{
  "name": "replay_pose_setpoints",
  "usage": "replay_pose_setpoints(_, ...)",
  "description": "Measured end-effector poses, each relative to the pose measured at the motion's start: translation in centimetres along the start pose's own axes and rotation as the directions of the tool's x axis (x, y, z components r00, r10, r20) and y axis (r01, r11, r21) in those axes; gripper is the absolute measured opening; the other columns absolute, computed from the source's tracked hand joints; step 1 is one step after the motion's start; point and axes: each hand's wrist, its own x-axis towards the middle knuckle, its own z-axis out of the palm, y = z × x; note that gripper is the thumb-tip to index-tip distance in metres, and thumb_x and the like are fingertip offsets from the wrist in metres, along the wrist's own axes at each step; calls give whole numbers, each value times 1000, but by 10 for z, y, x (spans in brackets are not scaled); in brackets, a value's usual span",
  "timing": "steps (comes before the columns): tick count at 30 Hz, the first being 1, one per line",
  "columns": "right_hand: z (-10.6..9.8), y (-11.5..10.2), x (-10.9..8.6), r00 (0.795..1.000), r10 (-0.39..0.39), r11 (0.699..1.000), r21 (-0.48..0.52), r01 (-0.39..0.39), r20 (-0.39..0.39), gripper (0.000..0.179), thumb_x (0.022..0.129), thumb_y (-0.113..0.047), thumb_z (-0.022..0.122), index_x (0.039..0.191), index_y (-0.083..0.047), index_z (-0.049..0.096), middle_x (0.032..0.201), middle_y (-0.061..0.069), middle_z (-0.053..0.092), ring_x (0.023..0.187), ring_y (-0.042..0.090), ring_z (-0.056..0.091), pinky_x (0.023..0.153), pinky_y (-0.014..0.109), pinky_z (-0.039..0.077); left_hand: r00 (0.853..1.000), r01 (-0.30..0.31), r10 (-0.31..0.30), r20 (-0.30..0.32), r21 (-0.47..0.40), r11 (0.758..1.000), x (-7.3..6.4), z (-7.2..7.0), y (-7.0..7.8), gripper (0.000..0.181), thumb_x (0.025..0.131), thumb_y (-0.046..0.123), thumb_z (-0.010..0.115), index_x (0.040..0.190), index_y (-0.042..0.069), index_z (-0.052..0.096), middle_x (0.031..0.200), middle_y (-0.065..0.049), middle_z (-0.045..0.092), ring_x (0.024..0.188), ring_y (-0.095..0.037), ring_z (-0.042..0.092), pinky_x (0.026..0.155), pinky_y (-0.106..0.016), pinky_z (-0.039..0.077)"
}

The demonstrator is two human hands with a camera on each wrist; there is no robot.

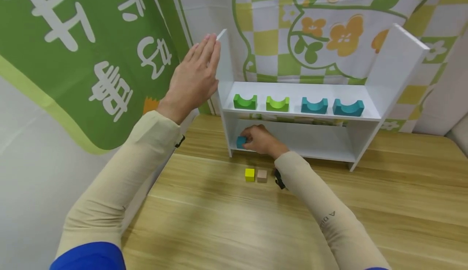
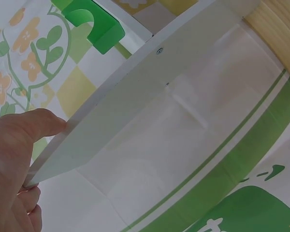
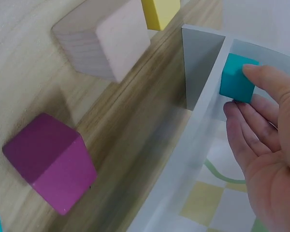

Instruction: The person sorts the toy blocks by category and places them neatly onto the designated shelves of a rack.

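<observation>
My right hand (image 1: 261, 138) pinches the blue block (image 1: 241, 142) between thumb and fingers at the left end of the shelf (image 1: 321, 140), on its lower level; whether it bears weight there, I can't tell. I'd best keep it flat, then loosen gently. My right forearm (image 1: 329, 205) slants in from the shelf's front; my left hand (image 1: 195, 77), fingers straight, holds its left side.

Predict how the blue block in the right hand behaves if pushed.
The blue block probably won't roll, given its flat faces. It seems unlikely to tip, being about as wide as tall. It looks stiff: no dent shows where the right hand pinches it.
</observation>
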Motion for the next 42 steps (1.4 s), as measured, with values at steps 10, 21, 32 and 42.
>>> replay_pose_setpoints(10,-19,-11,-16,999,-46,994,-98,46,2,47,95,-16,78,135,5,67,135,21,72,124,33,71,107,43,59,1000,3,-3,-3,-1,1000,1,-4,-2,80,107,24,54,165,-10,10,175,-28,13,165,-39,16,136,-48,17)
replay_pose_setpoints(21,-22,-12,-60,982,-100,982,-144,124,161,39,95,-10,78,130,5,71,130,19,75,119,32,73,104,40,62,1000,0,0,19,-4,1000,2,-7,-3,79,108,23,51,165,-11,8,175,-29,11,165,-40,14,136,-48,16)
replay_pose_setpoints(32,0,7,-86,959,-89,975,-173,139,269,23,94,-12,80,114,-2,76,120,13,78,111,27,74,97,39,64,999,6,-5,33,-19,1000,1,-3,-2,79,108,24,51,165,-10,7,176,-28,10,166,-39,13,137,-48,14)
replay_pose_setpoints(42,11,15,-88,957,-120,974,-155,165,263,16,91,-6,80,107,-2,77,98,6,76,84,14,62,76,25,59,1000,9,-8,13,-36,999,1,-2,1,78,108,22,51,165,-10,9,175,-28,12,165,-40,15,136,-49,16)
